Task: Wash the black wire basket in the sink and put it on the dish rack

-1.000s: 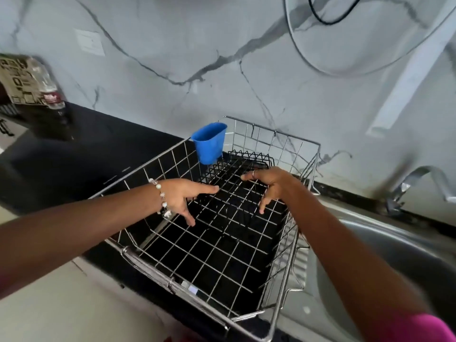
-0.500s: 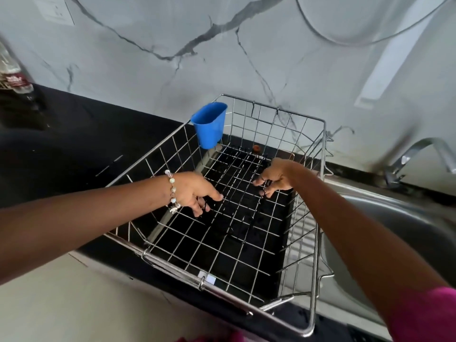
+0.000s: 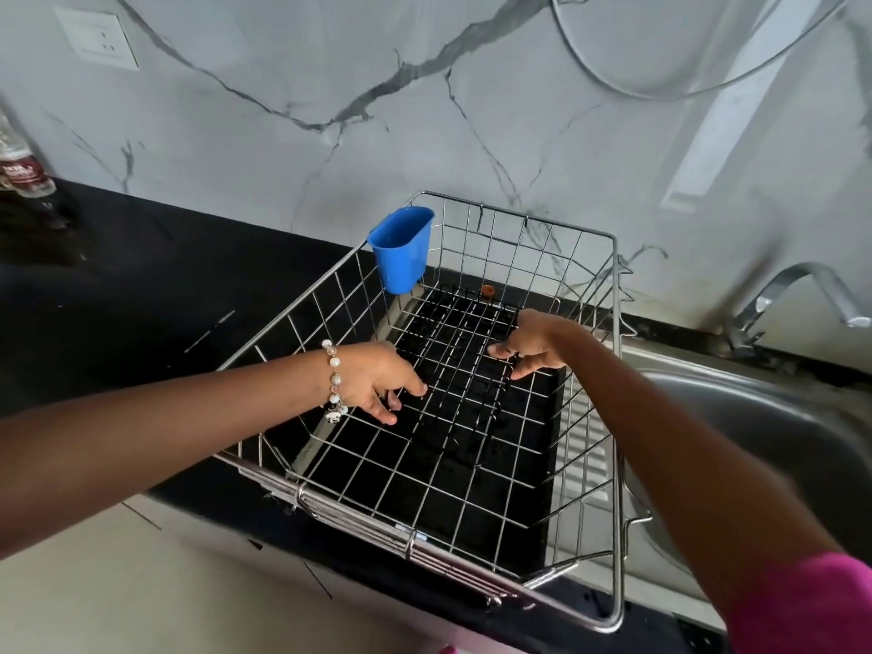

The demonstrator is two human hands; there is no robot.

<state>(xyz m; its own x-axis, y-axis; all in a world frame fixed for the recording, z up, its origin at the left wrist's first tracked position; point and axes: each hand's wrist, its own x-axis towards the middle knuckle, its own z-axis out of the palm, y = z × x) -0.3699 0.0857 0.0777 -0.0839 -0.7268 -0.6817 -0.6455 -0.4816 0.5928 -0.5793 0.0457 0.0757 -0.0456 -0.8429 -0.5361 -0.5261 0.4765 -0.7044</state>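
Observation:
The black wire basket (image 3: 465,332) lies flat on the floor of the steel dish rack (image 3: 616,417), toward the rack's far end. Both my arms reach into the rack. My left hand (image 3: 377,380), with a bead bracelet on its wrist, has its fingers curled down on the basket's left edge. My right hand (image 3: 531,349) curls its fingers and thumb round the basket's right edge. The black wires are hard to tell from the black counter under the rack.
A blue plastic cup (image 3: 401,250) hangs on the rack's far left corner. The steel sink (image 3: 764,417) and its faucet (image 3: 792,287) lie to the right of the rack. A bottle (image 3: 21,167) stands at the far left of the black counter (image 3: 141,295).
A second ago my hands lay with fingers straight over the basket. Since then the fingers have curled onto its two side edges, and my view has shifted closer over the rack.

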